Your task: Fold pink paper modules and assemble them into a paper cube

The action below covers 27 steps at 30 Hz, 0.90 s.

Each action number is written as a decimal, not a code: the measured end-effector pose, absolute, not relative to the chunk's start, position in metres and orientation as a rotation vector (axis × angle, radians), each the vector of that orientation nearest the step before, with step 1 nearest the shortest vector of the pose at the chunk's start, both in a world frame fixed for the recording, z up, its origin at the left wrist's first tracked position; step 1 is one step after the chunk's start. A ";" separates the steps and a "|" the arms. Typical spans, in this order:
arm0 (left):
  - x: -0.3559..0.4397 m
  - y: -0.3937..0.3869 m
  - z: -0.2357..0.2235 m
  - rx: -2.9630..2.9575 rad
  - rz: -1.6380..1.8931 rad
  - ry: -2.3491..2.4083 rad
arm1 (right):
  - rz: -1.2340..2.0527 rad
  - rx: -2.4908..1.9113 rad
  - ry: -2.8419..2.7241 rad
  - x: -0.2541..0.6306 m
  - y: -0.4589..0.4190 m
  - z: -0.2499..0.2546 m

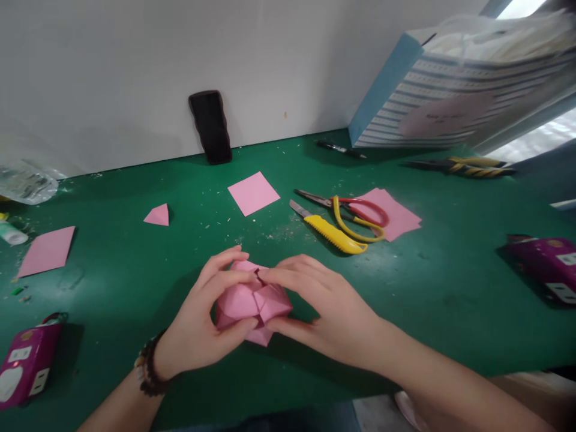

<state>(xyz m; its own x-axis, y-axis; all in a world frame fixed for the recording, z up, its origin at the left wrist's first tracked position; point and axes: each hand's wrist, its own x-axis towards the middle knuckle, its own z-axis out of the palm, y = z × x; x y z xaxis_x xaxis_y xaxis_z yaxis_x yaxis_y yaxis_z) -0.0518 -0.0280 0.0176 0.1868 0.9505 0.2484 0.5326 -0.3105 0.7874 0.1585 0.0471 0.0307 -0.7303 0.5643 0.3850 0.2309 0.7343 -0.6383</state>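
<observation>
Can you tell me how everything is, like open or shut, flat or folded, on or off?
Left hand: holding
Right hand: holding
Paper shape: folded, in both hands
Middle pink square: flat
Small pink piece: folded-looking
Yellow cutter: blade out
Scissors: blades look shut
Phone: propped up, screen dark
Pen: lying down
Striped bag: standing
Left purple box: red light on

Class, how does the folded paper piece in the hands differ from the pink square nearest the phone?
The folded piece is bulky and faceted; the pink square is flat. The left hand and right hand hold the folded piece; the pink square lies untouched. Both are pink.
</observation>
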 end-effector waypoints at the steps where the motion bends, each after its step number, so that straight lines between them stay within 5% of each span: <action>1: -0.052 -0.028 0.018 1.925 0.974 1.398 | 0.769 -0.599 -2.354 0.158 0.047 0.032; 10: -0.047 -0.026 0.018 1.990 1.056 1.355 | 0.601 -0.632 -2.290 0.152 0.040 0.022; 27: -0.056 -0.017 0.003 1.766 1.264 1.112 | 0.801 -0.600 -2.308 0.152 0.042 0.024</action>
<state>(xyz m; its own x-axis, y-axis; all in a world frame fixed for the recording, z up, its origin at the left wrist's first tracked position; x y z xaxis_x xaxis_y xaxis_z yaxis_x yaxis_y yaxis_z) -0.0561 -0.0174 0.0031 0.1604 0.9162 0.3671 0.2470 -0.3974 0.8838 0.1523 0.0417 0.0239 -0.7073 0.5825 0.4006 0.2093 0.7138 -0.6684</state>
